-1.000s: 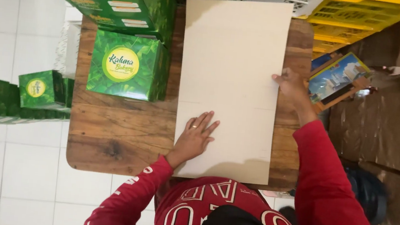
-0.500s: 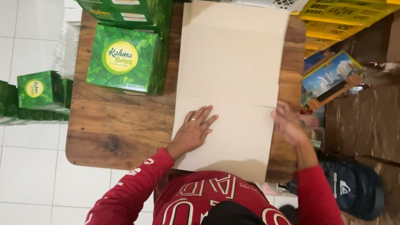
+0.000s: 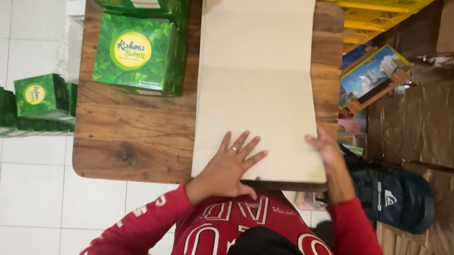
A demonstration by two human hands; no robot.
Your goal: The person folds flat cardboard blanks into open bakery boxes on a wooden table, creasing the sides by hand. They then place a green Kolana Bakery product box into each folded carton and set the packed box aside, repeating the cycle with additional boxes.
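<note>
White tiled floor [image 3: 21, 191], wooden desk [image 3: 125, 145] seen from above. Green square box [image 3: 137, 52] on desk's left part. Flat beige cardboard sheet [image 3: 260, 75] lies along the right part. Left hand [image 3: 229, 166], grip open, fingers spread, presses sheet's near edge. Right hand [image 3: 327, 151] pinches its right edge.

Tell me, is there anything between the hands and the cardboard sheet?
No. The left hand lies flat on the cardboard sheet, and the right hand touches its right edge. The green box stands apart, to the left on the table.
</note>
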